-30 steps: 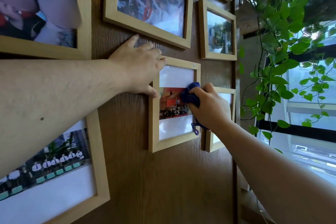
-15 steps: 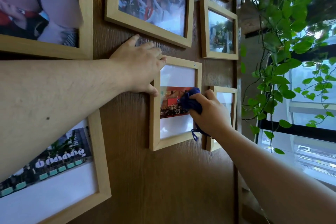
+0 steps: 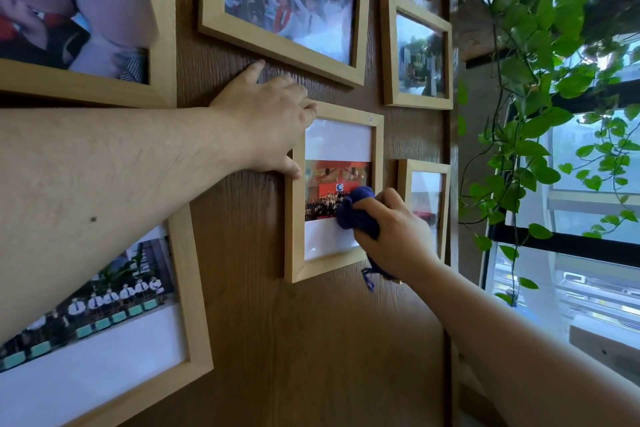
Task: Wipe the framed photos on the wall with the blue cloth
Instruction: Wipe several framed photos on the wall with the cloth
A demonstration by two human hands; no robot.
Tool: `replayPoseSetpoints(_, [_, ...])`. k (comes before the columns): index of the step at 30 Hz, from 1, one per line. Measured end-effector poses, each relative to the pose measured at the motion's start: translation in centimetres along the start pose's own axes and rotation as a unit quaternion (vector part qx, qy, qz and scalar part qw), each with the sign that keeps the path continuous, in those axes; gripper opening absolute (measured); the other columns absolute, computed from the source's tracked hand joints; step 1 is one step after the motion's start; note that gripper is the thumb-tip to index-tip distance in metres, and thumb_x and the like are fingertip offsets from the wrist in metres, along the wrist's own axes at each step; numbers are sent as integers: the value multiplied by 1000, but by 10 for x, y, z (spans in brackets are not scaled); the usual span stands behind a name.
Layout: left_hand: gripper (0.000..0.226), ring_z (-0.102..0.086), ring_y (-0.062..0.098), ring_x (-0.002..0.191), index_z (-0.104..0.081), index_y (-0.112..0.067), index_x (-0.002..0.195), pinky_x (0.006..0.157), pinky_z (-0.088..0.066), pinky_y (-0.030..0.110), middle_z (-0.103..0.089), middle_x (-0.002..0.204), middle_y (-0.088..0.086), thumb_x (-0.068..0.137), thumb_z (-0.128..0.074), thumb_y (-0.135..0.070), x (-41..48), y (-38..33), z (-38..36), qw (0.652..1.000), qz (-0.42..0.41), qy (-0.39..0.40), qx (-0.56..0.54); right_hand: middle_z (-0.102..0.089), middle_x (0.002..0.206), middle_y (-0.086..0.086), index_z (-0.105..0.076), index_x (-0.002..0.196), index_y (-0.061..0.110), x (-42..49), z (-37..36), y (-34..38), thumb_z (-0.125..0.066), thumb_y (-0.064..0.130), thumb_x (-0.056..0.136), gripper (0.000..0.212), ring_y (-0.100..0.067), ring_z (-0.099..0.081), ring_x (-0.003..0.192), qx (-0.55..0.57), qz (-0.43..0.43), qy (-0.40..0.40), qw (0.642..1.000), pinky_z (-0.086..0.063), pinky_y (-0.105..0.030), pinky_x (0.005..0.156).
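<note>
So, head cam: the right hand (image 3: 394,236) has the blue cloth (image 3: 356,215) balled up tight in its fingers, pressed on the glass of the small middle frame (image 3: 294,225) near its lower right. The left hand (image 3: 266,125) lies flat and open on the wood wall (image 3: 294,357), fingertips pinning the frame's upper left corner. Cloth's soft and light, so bunching works; I'd guess the glass is fragile and the frame hangs loose, so brace the wooden edge.
</note>
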State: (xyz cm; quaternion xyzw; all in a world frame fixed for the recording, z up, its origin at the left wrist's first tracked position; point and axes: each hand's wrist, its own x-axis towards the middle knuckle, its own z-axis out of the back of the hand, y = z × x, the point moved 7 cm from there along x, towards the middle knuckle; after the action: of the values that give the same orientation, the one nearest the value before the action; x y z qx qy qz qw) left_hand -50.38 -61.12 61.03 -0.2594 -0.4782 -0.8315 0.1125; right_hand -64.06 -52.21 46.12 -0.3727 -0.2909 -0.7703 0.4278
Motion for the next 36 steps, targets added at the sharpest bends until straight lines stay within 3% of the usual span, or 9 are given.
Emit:
replayPoseSetpoints(6, [100, -19, 28, 143, -22, -18, 148, 115, -16, 56, -30, 151, 9, 71, -54, -74, 0, 0, -1, 1000, -1, -4, 7, -48, 118, 3, -51, 120, 31, -16, -7, 37, -57, 43, 81, 41, -16, -58, 84, 60, 100, 59, 991, -54, -36, 66])
replayPoseSetpoints(13, [101, -16, 28, 144, -19, -17, 149, 116, -15, 56, -27, 153, 10, 72, -54, -73, 0, -1, -1, 1000, 2, 4, 4, -45, 115, 2, -50, 120, 30, -23, -14, -7, -60, 40, 82, 41, -18, -54, 84, -13, -13, 61, 998, -54, -41, 69])
replayPoseSetpoints(21, [101, -15, 27, 145, -18, -18, 149, 115, -15, 57, -25, 155, 9, 73, -53, -73, 0, -2, -3, 1000, 7, 8, 6, -47, 116, 6, -49, 119, 32, -29, -10, 59, -55, 42, 85, 36, -13, -54, 86, 53, 79, 75, 993, -52, -30, 67])
replayPoseSetpoints(26, [99, -14, 26, 145, -18, -19, 149, 116, -13, 56, -22, 156, 8, 73, -53, -72, 0, -2, -3, 1000, 9, 10, 8, -49, 110, 7, -49, 121, 34, -35, -11, 44, -54, 44, 86, 37, -14, -54, 81, 46, 73, 88, 992, -51, -33, 65])
replayPoseSetpoints(36, [98, -9, 26, 146, -15, -19, 150, 116, -10, 56, -15, 159, 9, 75, -54, -70, -2, -2, -3, 1000, 16, 23, -7, -48, 112, 6, -48, 124, 34, -35, -12, -16, -54, 47, 86, 40, -13, -53, 82, -20, -21, 92, 995, -50, -32, 68])
